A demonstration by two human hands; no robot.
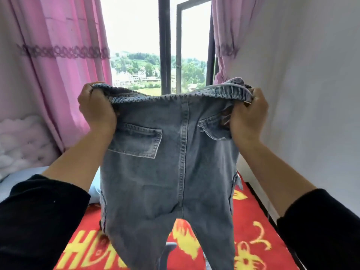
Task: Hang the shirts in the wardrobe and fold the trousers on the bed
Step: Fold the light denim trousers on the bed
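Observation:
A pair of faded blue jeans (171, 172) hangs upright in the air before me, back pockets facing me, legs dangling toward the bed. My left hand (96, 108) grips the left end of the elastic waistband. My right hand (248, 117) grips the right end, bunching the denim there. The waistband is stretched wide between the two hands. The lower legs run out of the frame at the bottom.
Below lies the bed with a red blanket (253, 227) patterned in yellow. A pale blue pillow (23, 178) and a padded white headboard (21, 139) are at left. Pink curtains (58, 65) frame a window (164, 45) ahead. A white wall (302, 84) stands at right.

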